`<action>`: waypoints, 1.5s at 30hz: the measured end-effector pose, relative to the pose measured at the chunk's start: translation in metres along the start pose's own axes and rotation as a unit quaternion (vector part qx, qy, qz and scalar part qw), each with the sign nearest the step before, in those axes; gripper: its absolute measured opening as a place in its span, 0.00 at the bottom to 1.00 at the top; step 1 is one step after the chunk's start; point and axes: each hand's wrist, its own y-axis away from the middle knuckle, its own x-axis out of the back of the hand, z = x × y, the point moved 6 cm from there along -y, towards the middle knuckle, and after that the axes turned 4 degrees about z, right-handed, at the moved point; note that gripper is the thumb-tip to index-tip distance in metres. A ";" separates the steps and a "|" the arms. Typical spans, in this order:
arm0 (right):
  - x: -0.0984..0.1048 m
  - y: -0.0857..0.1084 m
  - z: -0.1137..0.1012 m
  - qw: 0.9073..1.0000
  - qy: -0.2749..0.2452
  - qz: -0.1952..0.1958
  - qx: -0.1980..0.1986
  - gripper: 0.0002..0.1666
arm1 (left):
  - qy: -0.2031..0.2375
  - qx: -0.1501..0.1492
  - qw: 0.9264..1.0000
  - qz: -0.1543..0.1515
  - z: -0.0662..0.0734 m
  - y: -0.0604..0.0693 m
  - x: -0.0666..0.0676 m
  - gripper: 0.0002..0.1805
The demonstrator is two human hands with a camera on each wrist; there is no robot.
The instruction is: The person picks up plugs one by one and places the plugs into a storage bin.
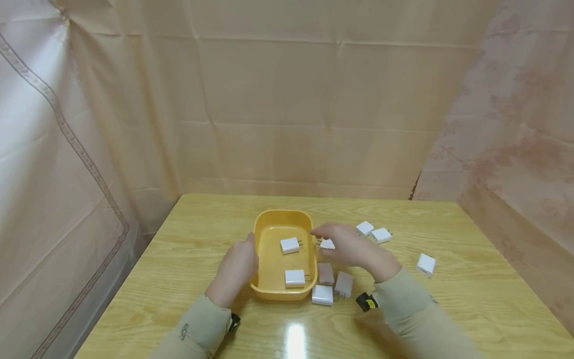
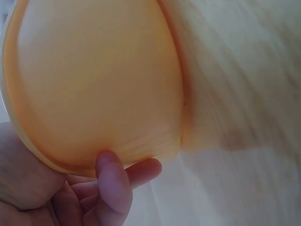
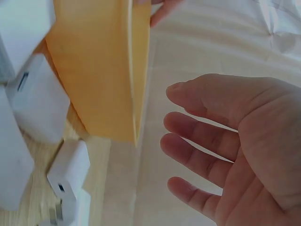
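Observation:
My left hand grips the left rim of a yellow plastic tray, thumb and fingers around the edge. Inside the tray lie two white plug adapters, one above the other, prongs toward the right. Just off the tray's right side, my right hand hovers with relaxed, slightly bent fingers; the right wrist view shows nothing between them. A white adapter is partly hidden under it in the head view; whether they touch, I cannot tell.
Three adapters cluster by the tray's lower right corner. Two more lie behind the right hand, and a single one farther right. The wooden table meets hanging cloth at the back and sides.

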 end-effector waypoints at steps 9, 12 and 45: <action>0.017 0.015 0.012 1.000 -0.002 0.021 -0.010 0.27 | -0.016 -0.002 1.000 -0.015 -0.004 -0.001 0.000 0.28; 0.022 0.019 0.016 0.999 -0.001 0.030 -0.010 0.26 | -0.020 -0.002 1.000 -0.020 -0.006 -0.002 0.000 0.29; 0.059 0.081 0.058 0.996 0.001 0.064 -0.064 0.28 | -0.041 -0.062 0.997 0.010 -0.011 -0.008 0.010 0.16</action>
